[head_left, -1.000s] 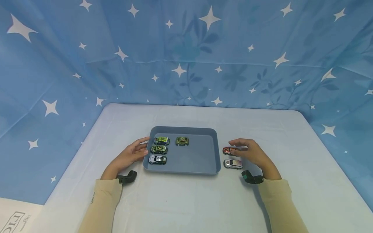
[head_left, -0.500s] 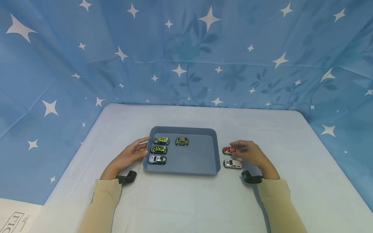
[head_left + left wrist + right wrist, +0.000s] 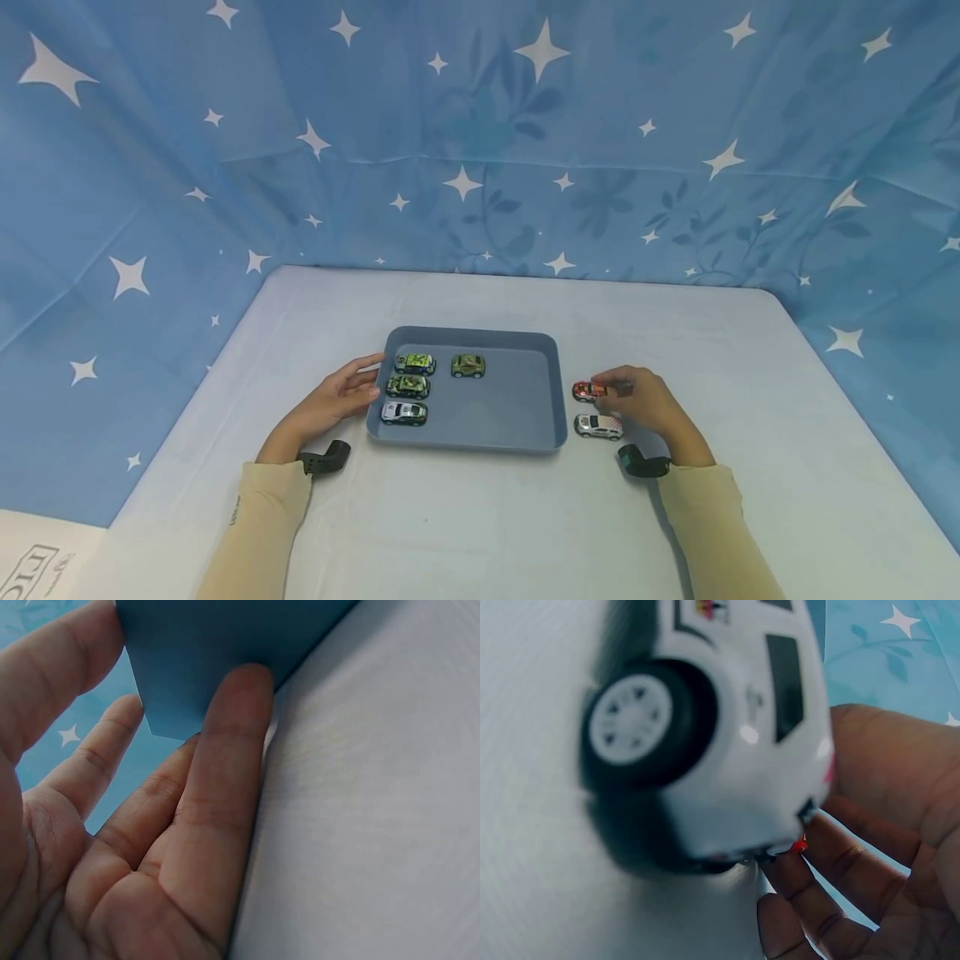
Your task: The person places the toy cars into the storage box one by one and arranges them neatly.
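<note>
My left hand [image 3: 341,396] rests against the left side of a blue-grey tray [image 3: 495,446]. In the left wrist view its extended fingers [image 3: 232,735] touch the tray's outer wall [image 3: 225,645]. Right of the tray, my right hand [image 3: 641,404] pinches the rear end of a red toy car [image 3: 587,391] between thumb and fingers. Closer to me stands a white toy car [image 3: 597,427]. In the right wrist view that white car [image 3: 757,772] hides most of the red one and part of my right hand [image 3: 885,862].
Inside the tray, a yellow-green toy car [image 3: 415,363], a green patterned one [image 3: 408,386] and a silver one [image 3: 404,413] line the left side. An olive toy car [image 3: 468,366] stands to their right. A starry blue cloth [image 3: 480,167] hangs behind the white table [image 3: 480,533].
My right hand has shifted slightly down and left, and its thumb and fingers have drawn together on the red toy car. The left hand and tray stay put.
</note>
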Tool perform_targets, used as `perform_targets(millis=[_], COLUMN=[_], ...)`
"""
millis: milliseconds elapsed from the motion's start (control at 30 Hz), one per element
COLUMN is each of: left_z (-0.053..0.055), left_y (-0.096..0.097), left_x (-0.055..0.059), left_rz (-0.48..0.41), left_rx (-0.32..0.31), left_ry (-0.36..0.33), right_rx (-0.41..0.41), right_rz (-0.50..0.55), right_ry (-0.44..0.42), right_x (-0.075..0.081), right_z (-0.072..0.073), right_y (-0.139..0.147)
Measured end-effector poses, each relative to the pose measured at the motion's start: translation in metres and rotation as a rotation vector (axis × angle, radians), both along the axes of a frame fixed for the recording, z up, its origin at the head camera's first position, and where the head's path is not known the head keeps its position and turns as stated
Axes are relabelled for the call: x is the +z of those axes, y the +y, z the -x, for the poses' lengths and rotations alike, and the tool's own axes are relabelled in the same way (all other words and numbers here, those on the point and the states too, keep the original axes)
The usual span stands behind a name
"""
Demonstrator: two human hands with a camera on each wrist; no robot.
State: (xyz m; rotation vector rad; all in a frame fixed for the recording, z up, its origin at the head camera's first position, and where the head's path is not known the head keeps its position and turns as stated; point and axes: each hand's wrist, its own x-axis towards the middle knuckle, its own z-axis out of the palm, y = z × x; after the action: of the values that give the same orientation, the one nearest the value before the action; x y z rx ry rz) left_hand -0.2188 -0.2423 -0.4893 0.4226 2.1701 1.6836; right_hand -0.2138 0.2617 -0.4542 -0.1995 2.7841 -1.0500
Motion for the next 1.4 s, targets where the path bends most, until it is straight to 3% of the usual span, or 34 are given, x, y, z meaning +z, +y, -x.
perform_targets(millis=[500, 900, 1400], left_z=[0.001, 0.0, 0.0], left_y=[0.0, -0.001, 0.0], left_x=[0.0, 0.001, 0.0], left_rz=[-0.007, -0.006, -0.019], left_rx=[-0.004, 0.0, 0.001], left_ry=[-0.012, -0.015, -0.022], right_rx=[0.033, 0.118, 0.176], right_rz=[0.007, 0.01, 0.038], right_ry=[0.017, 0.157, 0.215], right_x=[0.006, 0.019, 0.031], right_z=[-0.003, -0.004, -0.011], right_y=[0.001, 0.001, -0.008])
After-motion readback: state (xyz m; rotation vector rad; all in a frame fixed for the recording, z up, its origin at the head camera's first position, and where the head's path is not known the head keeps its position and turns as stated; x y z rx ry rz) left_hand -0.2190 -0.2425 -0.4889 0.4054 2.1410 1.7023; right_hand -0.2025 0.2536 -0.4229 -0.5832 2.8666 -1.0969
